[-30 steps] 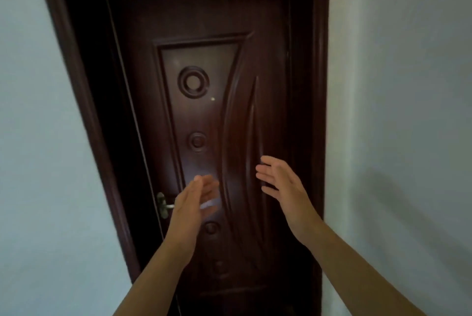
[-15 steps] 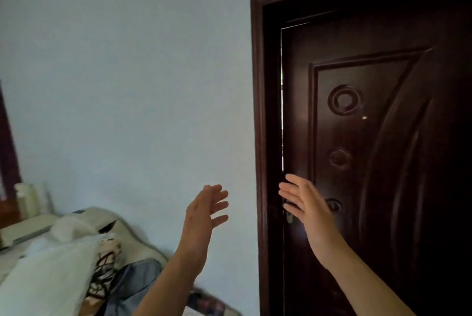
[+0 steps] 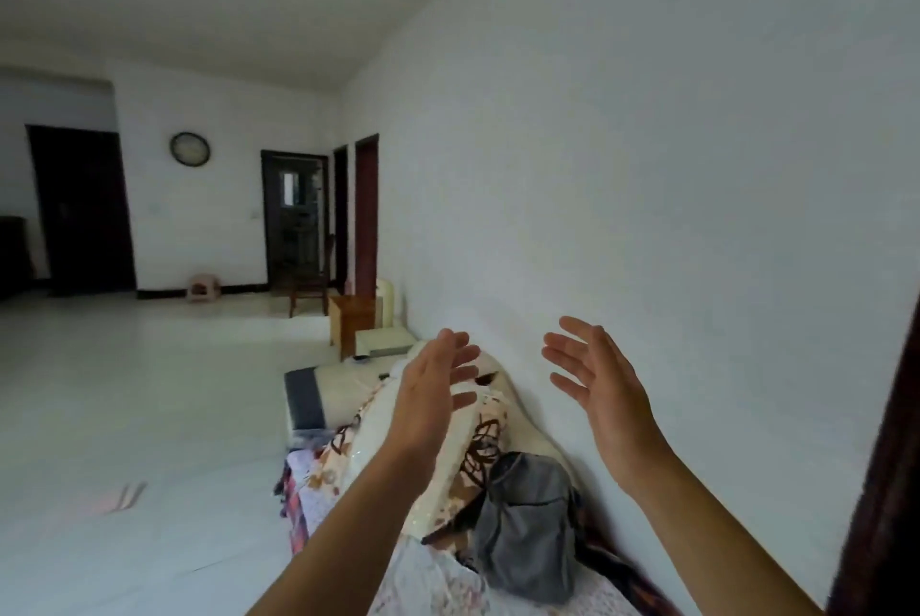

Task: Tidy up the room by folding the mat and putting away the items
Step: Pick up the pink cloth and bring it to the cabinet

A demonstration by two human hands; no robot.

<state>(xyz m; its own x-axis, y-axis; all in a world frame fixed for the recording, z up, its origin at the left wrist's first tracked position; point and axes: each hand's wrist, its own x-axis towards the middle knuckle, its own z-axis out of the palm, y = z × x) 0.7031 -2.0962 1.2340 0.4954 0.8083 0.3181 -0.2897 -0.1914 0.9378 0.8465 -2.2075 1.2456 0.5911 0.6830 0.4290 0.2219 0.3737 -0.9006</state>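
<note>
Head view: both bare arms reach forward and up beside the wall (image 3: 647, 167). The left hand (image 3: 433, 396) is released, fingers straight and slightly spread, palm turned toward the wall, holding nothing. The right hand (image 3: 597, 391) is nearer the wall, also released, fingers fanned, its palm facing the left one. The two hands are apart and touch nothing.

The mat (image 3: 433, 580), a pale flowered sheet, lies flat on the floor (image 3: 124, 391) at the foot of the wall, below the forearms. On it, against the wall, sits a grey bag (image 3: 527, 526). Just beyond the bag, a white quilt (image 3: 478, 441) with brown scrolls leans along the wall, partly hidden by the left hand. On the quilt's side away from the wall lies a white roll (image 3: 318, 396) with a grey band.

Farther along the wall stand a white box (image 3: 383, 341), a wooden cabinet (image 3: 351, 317) and a chair (image 3: 308, 289). Well away from the wall, on the far side of the room, are a pink stool (image 3: 201, 288) and a round clock (image 3: 190, 149) above it. A dark door frame (image 3: 886, 491) edges the wall at the near right.
</note>
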